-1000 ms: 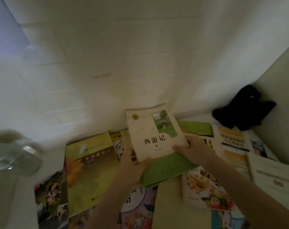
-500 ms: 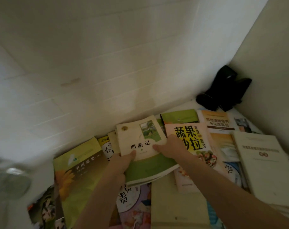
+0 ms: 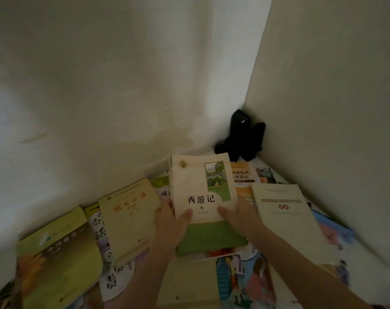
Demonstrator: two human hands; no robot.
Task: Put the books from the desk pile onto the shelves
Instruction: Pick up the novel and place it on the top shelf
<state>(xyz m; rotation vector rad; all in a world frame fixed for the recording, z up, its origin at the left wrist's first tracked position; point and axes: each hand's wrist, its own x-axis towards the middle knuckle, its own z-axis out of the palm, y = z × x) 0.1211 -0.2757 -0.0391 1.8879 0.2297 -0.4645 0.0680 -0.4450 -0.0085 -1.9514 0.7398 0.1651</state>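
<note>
A: What lies farthest left?

B: A yellow-green book [image 3: 56,257] with a sunflower on its cover, flat on the desk. Just right of it a white book with big black characters [image 3: 102,241] peeks out, partly covered by a cream book with orange lettering [image 3: 129,221] that lies on top of it.

A: And the hands?

B: Next along is the left hand [image 3: 170,228]. Its thumb lies across the front cover of a cream and green book [image 3: 203,197], and the other fingers wrap behind the left edge, so it grips that book.

A: Where is that book exactly?

B: In the middle, held tilted up over the spread of books on the desk, cover facing the camera, with a small landscape picture at its upper right and a green band along the bottom. Beneath its lower edge a book with an orange picture [image 3: 220,253] shows.

A: The other hand?

B: The right hand [image 3: 240,219] holds the same book at its right edge, thumb on the cover, fingers behind.

A: Further right?

B: An orange and white book [image 3: 242,175] lies behind, then a large pale book [image 3: 285,219] just beside the right forearm, over colourful covers. In the far corner, against the walls, sits a black object [image 3: 243,137]; I cannot tell what it is.
</note>
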